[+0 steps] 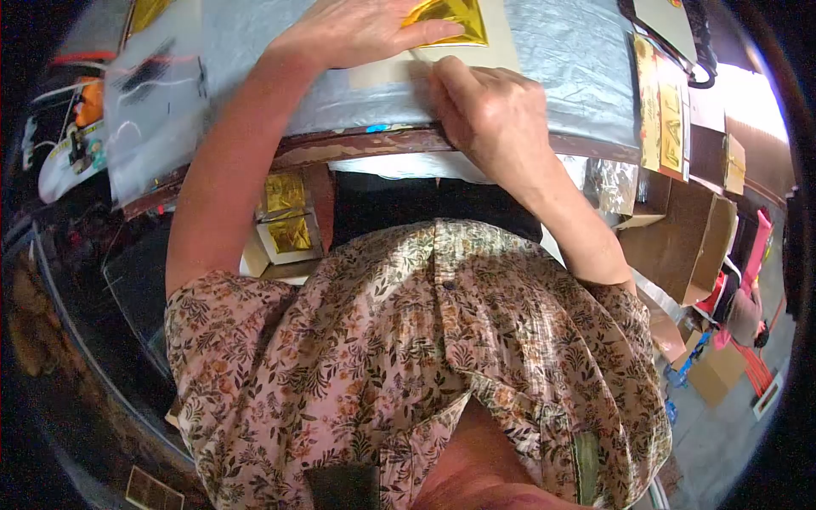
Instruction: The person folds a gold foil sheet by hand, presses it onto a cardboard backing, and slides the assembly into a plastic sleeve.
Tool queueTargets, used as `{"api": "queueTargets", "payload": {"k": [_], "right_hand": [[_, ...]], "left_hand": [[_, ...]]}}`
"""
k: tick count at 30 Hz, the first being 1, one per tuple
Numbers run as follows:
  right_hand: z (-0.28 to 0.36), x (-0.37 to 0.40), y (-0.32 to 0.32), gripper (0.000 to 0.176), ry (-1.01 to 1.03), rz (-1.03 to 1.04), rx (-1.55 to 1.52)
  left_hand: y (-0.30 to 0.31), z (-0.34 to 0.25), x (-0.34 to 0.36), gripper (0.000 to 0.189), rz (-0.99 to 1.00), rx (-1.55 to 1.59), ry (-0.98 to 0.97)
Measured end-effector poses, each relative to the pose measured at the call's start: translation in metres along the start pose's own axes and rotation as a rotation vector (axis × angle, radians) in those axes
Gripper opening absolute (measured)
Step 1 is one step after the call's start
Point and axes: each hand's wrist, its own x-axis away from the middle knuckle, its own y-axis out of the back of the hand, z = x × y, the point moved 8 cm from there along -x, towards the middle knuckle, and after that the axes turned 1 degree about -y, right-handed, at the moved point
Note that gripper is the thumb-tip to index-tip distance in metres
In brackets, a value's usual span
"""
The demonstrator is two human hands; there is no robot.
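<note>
Plastic bags (153,93): far left on the tabletop (578,59).
Left hand (357,30): fingers released, lying flat, fingertips on the gold foil.
Gold foil (450,17): on the beige paper (503,47), at the tabletop's middle.
Right hand (486,110): fingers curled, thumb on the paper's near edge; can't tell whether they are grasping anything.
Cardboard box (688,238): lower right, open.

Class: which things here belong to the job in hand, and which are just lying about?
In hand: gold foil sheet under the left hand; beige paper under the right hand.
Lying about: cardboard box; foil paper stack below the table; plastic bags.
</note>
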Motion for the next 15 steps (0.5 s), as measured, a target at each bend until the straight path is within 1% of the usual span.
{"api": "queueTargets", "payload": {"k": [3,5,7,8,10,11,12,14,15], "right_hand": [[-0.004,0.0,0.005,0.014,0.015,-0.01,-0.004],[-0.009,0.004,0.015,0.011,-0.028,0.051,-0.068],[-0.029,0.012,0.03,0.006,-0.111,0.107,-0.168],[-0.038,0.013,0.041,0.016,-0.119,0.1,-0.148],[-0.057,0.013,0.061,0.022,-0.103,-0.009,-0.092],[-0.06,0.009,0.064,0.026,-0.067,0.085,0.013],[-0.065,0.005,0.065,0.026,-0.071,0.086,0.011],[-0.056,-0.001,0.061,0.024,0.215,0.051,0.043],[-0.058,0.0,0.05,0.024,0.241,0.105,-0.01]], "left_hand": [[-0.001,0.0,-0.003,0.086,-0.02,-0.005,-0.022],[-0.001,0.0,-0.002,0.086,-0.023,-0.008,-0.016],[0.0,-0.001,-0.002,0.085,-0.039,-0.029,-0.028],[0.001,-0.001,-0.002,0.085,-0.042,-0.029,-0.026],[-0.001,-0.001,-0.002,0.085,-0.034,-0.046,-0.022],[0.0,-0.001,-0.002,0.085,-0.032,-0.045,-0.022],[0.0,-0.001,-0.002,0.085,-0.03,-0.053,-0.015],[-0.001,-0.001,-0.003,0.085,-0.021,-0.061,-0.01],[-0.001,0.0,-0.003,0.084,-0.017,-0.067,0.001]]}}
